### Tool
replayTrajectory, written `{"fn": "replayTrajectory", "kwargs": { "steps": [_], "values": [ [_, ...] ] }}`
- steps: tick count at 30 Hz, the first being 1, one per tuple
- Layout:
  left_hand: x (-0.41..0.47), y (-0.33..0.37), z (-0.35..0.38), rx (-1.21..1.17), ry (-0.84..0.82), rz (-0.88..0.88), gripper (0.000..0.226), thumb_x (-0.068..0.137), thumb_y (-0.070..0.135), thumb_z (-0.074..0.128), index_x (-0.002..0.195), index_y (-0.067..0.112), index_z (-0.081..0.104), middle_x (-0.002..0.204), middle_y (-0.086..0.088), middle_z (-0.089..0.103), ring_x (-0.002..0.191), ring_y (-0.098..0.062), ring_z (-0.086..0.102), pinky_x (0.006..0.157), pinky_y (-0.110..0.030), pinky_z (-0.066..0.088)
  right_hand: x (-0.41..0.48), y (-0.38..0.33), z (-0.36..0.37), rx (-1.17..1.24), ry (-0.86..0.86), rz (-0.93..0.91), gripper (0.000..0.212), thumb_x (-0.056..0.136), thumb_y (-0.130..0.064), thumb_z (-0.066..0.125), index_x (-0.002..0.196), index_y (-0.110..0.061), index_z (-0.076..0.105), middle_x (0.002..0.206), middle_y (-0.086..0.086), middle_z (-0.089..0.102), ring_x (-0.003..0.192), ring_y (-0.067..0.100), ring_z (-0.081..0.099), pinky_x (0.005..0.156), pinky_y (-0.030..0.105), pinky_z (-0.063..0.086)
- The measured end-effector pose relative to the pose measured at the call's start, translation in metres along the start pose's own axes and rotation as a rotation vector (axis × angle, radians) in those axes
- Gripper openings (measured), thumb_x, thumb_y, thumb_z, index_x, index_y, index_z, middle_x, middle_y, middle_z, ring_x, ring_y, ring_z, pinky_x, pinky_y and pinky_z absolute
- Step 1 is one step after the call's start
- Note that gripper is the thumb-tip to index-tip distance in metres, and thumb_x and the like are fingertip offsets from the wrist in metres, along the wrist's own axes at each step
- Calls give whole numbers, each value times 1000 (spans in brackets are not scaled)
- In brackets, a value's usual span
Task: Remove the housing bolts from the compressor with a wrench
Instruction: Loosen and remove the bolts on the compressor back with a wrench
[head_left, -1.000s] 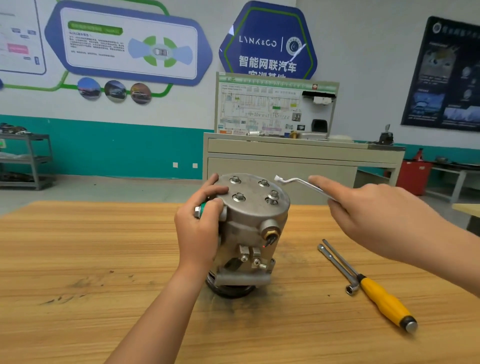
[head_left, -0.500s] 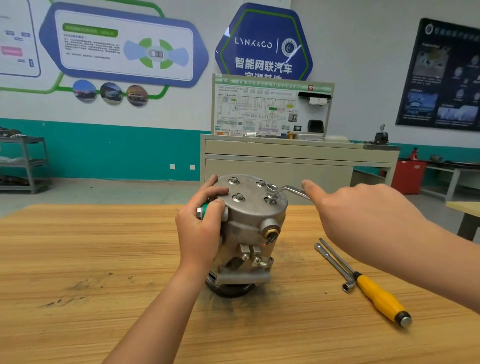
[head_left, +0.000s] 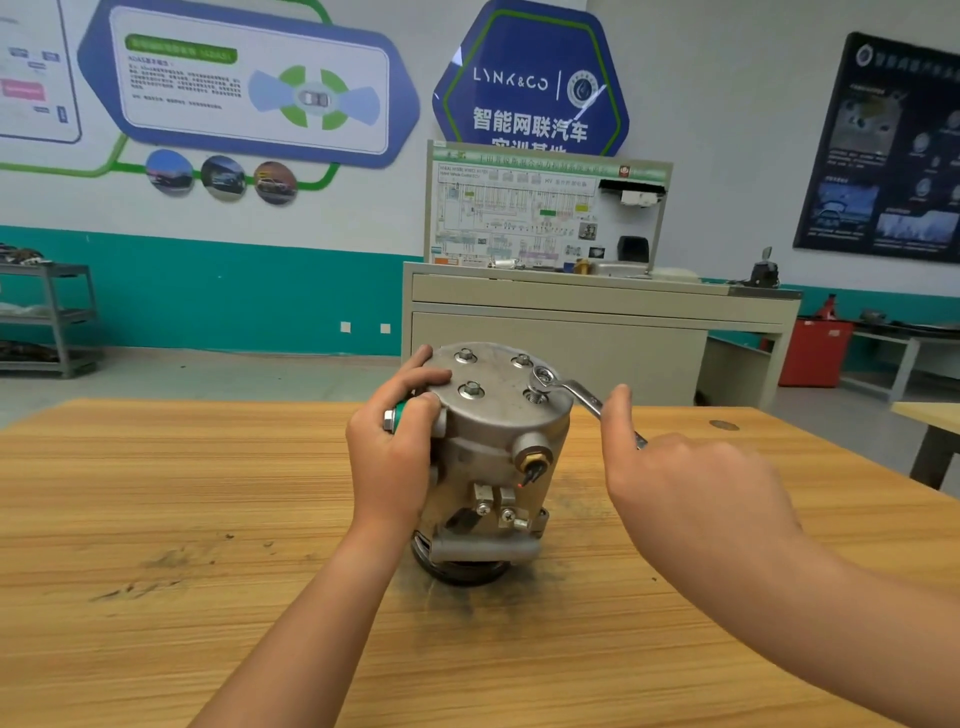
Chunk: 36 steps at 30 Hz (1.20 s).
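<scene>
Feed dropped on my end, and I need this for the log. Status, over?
Left hand grips compressor. Right hand holds wrench, ring end on right-side top bolt. Four other top bolts visible. Nothing seen in wrench's path.

The compressor (head_left: 493, 441) is showing dull grey cast metal, matt and slightly grainy, with its flat top plate looking a little smoother. The housing bolts (head_left: 471, 389) are catching the light as brighter bare steel. The wrench (head_left: 577, 391) is gleaming as smooth, polished metal. A side fitting (head_left: 531, 460) is glinting yellow like brass, and a green cap (head_left: 401, 414) is looking like smooth plastic. The table (head_left: 156, 493) is showing faintly glossy wood with striped grain, scuffed and smudged dark around the compressor's black base ring (head_left: 467, 570), which is shining glossily.
</scene>
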<state>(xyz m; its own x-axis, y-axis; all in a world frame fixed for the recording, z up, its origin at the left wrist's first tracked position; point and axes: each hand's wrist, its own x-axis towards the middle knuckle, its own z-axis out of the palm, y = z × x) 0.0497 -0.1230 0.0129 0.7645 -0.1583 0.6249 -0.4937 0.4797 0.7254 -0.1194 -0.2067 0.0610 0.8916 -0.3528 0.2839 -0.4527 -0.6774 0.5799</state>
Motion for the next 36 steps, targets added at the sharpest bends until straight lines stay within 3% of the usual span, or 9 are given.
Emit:
{"fn": "replayTrajectory", "kwargs": {
  "steps": [2, 6, 10, 16, 23, 26, 29, 32, 36],
  "values": [
    [1, 0, 0, 6, 0, -1, 26, 70, 19, 44, 79, 19, 68, 116, 13, 62, 107, 13, 53, 100, -39, 45, 2, 4, -6, -46, 3, -38, 67, 88, 6, 35, 142, 6, -5, 55, 1, 28, 42, 13, 25, 37, 24, 16],
    [-2, 1, 2, 34, 3, 20, 25, 71, 19, 45, 80, 21, 68, 124, 2, 61, 108, 15, 52, 97, -20, 43, 8, 16, -28, -206, -11, -145, 58, 90, 3, 40, 141, 7, 13, 51, 1, 27, 39, 15, 25, 35, 24, 17],
    [-4, 2, 3, 30, -4, 9, 25, 71, 20, 45, 80, 23, 67, 125, 3, 60, 109, 17, 50, 96, -20, 43, 18, 31, -38, -368, 13, -217, 50, 88, 6, 38, 136, 7, 24, 52, 3, 29, 39, 16, 27, 33, 24, 21],
    [-1, 1, -5, -3, -5, -2, 25, 70, 20, 46, 80, 24, 68, 116, 17, 60, 108, 15, 51, 93, -17, 44, 38, 57, -8, -219, 83, -237, 36, 97, -21, 27, 132, -14, 22, 53, -5, 39, 42, 9, 33, 38, 21, 25],
    [6, 3, -12, 51, -110, 8, 28, 69, 20, 45, 83, 24, 69, 115, 21, 58, 104, 21, 50, 79, -1, 39, 103, 69, -2, -261, 154, -219, 19, 93, -6, 35, 109, -13, 43, 60, -6, 35, 48, 10, 35, 40, 23, 22],
    [5, 2, -10, 51, -103, 5, 28, 69, 20, 45, 83, 23, 69, 116, 21, 58, 105, 21, 49, 83, -3, 41, 136, 63, 6, -107, 334, -260, 25, 96, -9, 34, 117, -15, 47, 91, -1, 59, 81, 19, 58, 52, 27, 41],
    [1, 0, -8, 42, -67, 17, 26, 69, 19, 46, 82, 23, 69, 116, 19, 58, 107, 19, 50, 88, -5, 40, 157, 53, 15, 95, 455, -293, 36, 98, -12, 34, 133, -17, 44, 134, 0, 51, 118, 20, 50, 77, 33, 47],
    [-1, 2, -5, 49, -43, 22, 26, 69, 19, 46, 82, 23, 68, 120, 13, 59, 106, 20, 49, 85, -1, 38, 171, 44, 11, 145, 522, -342, 41, 101, -22, 31, 142, -16, 34, 143, 3, 41, 132, 20, 36, 103, 33, 32],
    [-2, 5, 2, 66, -57, 13, 25, 70, 20, 45, 80, 24, 67, 124, 8, 58, 107, 21, 47, 87, -3, 39, 179, 33, -4, 27, 548, -382, 46, 101, -33, 23, 145, -18, 25, 149, 6, 29, 137, 22, 27, 106, 36, 27]
  ]
}}
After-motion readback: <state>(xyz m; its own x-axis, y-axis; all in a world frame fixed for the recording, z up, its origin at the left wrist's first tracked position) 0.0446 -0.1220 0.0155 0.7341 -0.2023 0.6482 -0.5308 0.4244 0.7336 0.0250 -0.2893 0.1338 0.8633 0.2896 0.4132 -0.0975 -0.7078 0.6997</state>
